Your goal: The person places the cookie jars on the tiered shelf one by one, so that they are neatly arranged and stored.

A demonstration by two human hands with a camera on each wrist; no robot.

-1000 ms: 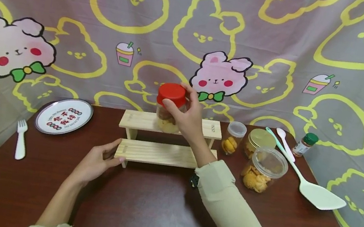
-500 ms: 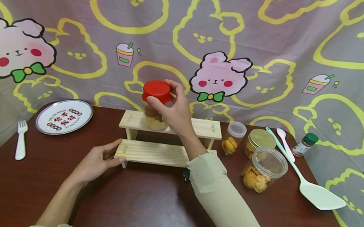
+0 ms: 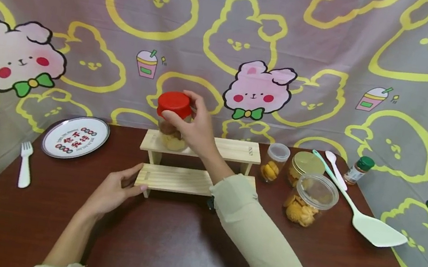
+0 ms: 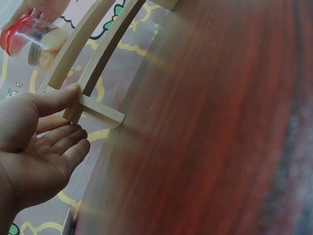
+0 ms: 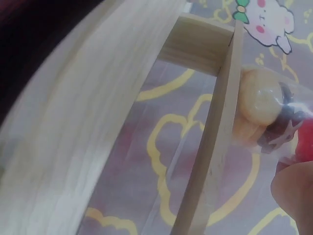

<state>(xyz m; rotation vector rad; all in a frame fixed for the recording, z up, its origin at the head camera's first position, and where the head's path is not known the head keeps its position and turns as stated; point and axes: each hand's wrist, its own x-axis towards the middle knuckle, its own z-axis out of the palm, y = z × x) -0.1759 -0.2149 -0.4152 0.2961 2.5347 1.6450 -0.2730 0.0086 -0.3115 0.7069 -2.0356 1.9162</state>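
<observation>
Head view, red-lidded jar (image 3: 172,132): we see it roughly upright at the left end of the wooden rack (image 3: 173,179), by its upper shelf (image 3: 234,150); pale pieces lie low inside, brown above, and we cannot tell whether its base touches wood.
Right hand (image 3: 197,127): thumb and fingers curl round the red lid, gripping it.
Left hand (image 3: 114,190): it pinches the left end of the lower shelf (image 3: 185,179).
Small clear jar (image 3: 273,164): yellow-orange pieces inside.
Gold-lidded jar (image 3: 306,165): just behind the wide jar (image 3: 308,204); its brownish contents are partly hidden.
Wide jar: orange-brown biscuits fill its lower part.
Green-capped bottle (image 3: 358,171): beyond the white spatula (image 3: 375,229); we cannot make out its contents.
Since a second ago: we find the red-lidded jar shifted left from about mid-shelf, the right hand along with it; the left hand and the other containers have kept their places.
Left wrist view, grip: we see the thumb on the shelf's end, forefinger behind it, the remaining fingers loosely bent.
Right wrist view, jar contents: we see round pale pieces at the base and something dark above; one fingertip shows beside the lid.
</observation>
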